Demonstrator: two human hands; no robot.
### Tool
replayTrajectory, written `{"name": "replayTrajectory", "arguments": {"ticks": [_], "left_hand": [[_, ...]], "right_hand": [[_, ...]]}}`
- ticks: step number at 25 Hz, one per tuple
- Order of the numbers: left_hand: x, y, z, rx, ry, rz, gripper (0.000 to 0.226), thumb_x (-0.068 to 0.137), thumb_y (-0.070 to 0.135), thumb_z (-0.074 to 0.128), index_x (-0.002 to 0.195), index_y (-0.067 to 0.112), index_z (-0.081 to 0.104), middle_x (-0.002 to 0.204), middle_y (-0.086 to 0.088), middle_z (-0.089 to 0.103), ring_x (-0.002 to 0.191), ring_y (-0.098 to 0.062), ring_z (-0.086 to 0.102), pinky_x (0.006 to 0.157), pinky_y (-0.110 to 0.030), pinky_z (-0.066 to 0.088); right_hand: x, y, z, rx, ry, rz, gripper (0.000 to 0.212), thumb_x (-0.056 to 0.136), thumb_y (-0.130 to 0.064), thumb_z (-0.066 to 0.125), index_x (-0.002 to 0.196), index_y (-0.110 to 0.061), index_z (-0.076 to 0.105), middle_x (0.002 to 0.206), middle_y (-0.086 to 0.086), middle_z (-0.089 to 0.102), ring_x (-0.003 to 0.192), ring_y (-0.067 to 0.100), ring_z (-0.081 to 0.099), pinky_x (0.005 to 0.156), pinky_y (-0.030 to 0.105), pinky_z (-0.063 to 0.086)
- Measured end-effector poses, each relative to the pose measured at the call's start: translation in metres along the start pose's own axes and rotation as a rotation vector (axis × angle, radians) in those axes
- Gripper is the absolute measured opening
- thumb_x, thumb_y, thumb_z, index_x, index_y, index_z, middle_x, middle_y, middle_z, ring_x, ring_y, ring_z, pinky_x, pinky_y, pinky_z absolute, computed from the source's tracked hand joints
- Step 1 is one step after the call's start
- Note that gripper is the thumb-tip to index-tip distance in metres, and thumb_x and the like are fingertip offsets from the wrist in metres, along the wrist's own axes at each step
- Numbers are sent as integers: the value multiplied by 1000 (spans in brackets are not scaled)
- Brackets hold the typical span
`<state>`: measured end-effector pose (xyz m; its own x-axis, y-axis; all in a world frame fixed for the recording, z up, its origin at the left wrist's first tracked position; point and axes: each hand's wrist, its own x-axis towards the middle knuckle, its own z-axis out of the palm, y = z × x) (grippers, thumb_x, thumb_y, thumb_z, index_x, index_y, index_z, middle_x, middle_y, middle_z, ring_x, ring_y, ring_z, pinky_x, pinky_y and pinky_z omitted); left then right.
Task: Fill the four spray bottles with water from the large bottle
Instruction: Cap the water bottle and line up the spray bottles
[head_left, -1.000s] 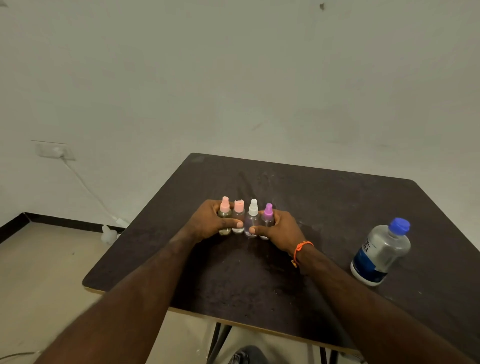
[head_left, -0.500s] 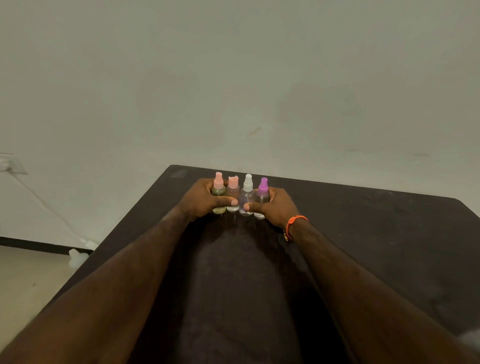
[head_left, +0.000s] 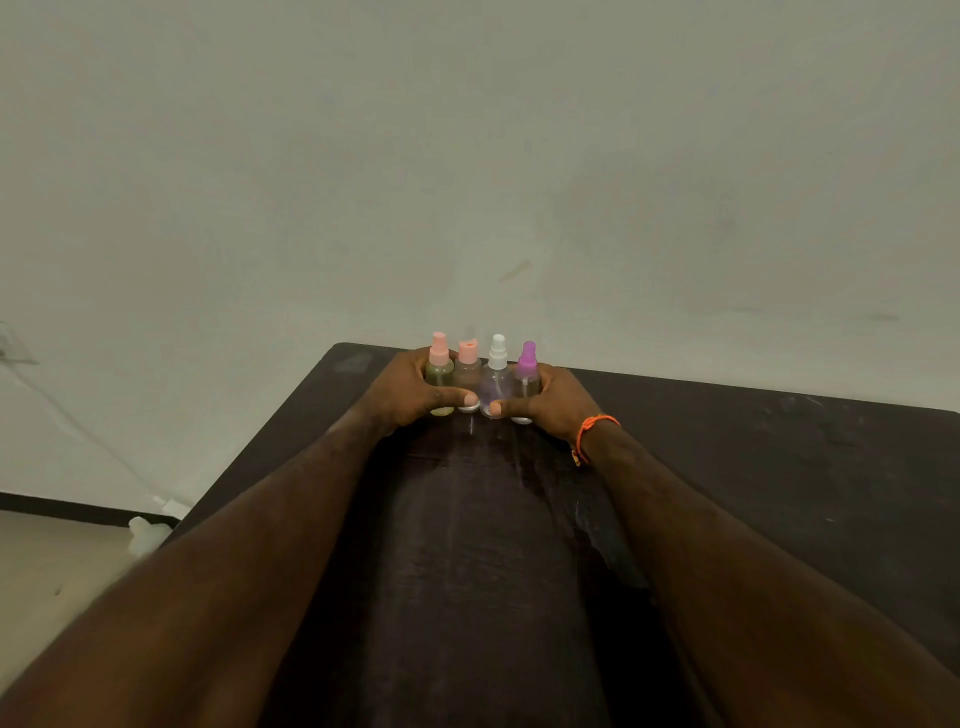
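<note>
1. Four spray bottles (head_left: 482, 379) upright in a touching row, frame center, far on table (head_left: 779, 467).
2. Left hand (head_left: 410, 392) curled around left pair.
3. Right hand (head_left: 550, 400) curled around right pair.

- spray bottles (head_left: 481, 382): clear plastic bodies, kinda glossy, one tinted greenish and one faintly purple
- spray caps (head_left: 497, 349): matt-looking plastic in pink, pink, white and purple
- surface (head_left: 779, 467): dark brown, looks like wood laminate, scuffed, with pale streaks and a dull sheen
- wristband (head_left: 592, 428): orange cord, looks woven
- wall (head_left: 467, 156): painted, matt, a few smudges
- floor (head_left: 47, 561): pale, smooth, slightly shiny
</note>
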<state>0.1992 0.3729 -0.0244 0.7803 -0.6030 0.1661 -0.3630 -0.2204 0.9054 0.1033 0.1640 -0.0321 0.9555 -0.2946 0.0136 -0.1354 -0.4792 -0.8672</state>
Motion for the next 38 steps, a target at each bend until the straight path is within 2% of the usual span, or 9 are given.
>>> {"name": "replayTrajectory", "arguments": {"ticks": [2, 5, 10, 18, 26, 29, 32, 35, 38], "left_hand": [[-12, 0, -3, 46, 50, -63, 100, 61, 35, 101, 147, 24, 52, 141, 13, 63, 126, -8, 63, 113, -41, 48], [-43, 5, -12, 144, 140, -210, 154, 45, 70, 96, 166, 27, 12, 168, 5, 32, 152, -19, 33, 125, -49, 28], [-139, 44, 11, 438, 301, -170, 130, 66, 83, 75, 165, 23, 16, 167, -3, 33, 155, -26, 24, 124, -58, 18], [-276, 122, 89, 966, -92, 7, 100, 92, 76, 48, 166, 21, 9, 174, -2, 12, 160, -22, 7, 125, -53, 14], [-340, 174, 143, 1025, -217, 96, 89, 98, 59, 50, 166, 19, 9, 173, -5, 16, 159, -26, 12, 124, -52, 15], [-342, 186, 163, 995, -228, 123, 98, 92, 61, 59, 166, 21, 9, 172, -5, 22, 156, -27, 23, 122, -52, 19], [-339, 199, 189, 933, -288, 124, 109, 85, 67, 67, 166, 24, 7, 171, -3, 24, 153, -24, 30, 123, -51, 17], [-333, 212, 218, 824, -369, 89, 125, 80, 70, 73, 165, 28, -8, 171, -6, 24, 154, -29, 31, 127, -58, 12], [-328, 224, 249, 697, -371, 133, 133, 79, 68, 77, 164, 27, -18, 169, -10, 30, 151, -33, 36, 125, -60, 13]], "right_hand": [[-8, -2, -4, -43, -18, 36, 99, 41, -56, 95, 130, -29, 60, 125, -4, 67, 114, 20, 63, 104, 45, 49], [-39, -10, -14, -32, 8, 85, 126, 51, -44, 97, 155, -18, 29, 151, 2, 46, 136, 24, 46, 114, 42, 37], [-145, -30, -18, -103, 213, 71, 80, 77, -39, 82, 145, -20, 44, 132, -1, 61, 120, 19, 59, 98, 31, 46], [-342, -24, -5, -608, 201, -117, 52, 85, -38, 63, 135, -28, 53, 122, -5, 67, 116, 21, 59, 94, 41, 51], [-441, -19, -48, -679, 193, -153, 41, 92, -41, 61, 133, -32, 57, 121, -7, 68, 113, 15, 58, 93, 38, 53], [-472, -11, -72, -697, 357, -128, 23, 89, -52, 57, 95, -31, 64, 86, -11, 68, 87, 12, 60, 71, 36, 55], [-499, 2, -107, -703, 549, -6, 36, 86, -60, 56, 72, -28, 49, 64, -10, 54, 62, 9, 53, 53, 30, 48], [-511, 12, -140, -624, 671, 51, 31, 85, -53, 64, 78, -29, 47, 67, -10, 53, 61, 9, 53, 53, 26, 43], [-503, 23, -154, -472, 614, 78, 43, 80, -41, 75, 114, -25, 53, 108, -5, 63, 96, 13, 63, 82, 35, 56]]}}
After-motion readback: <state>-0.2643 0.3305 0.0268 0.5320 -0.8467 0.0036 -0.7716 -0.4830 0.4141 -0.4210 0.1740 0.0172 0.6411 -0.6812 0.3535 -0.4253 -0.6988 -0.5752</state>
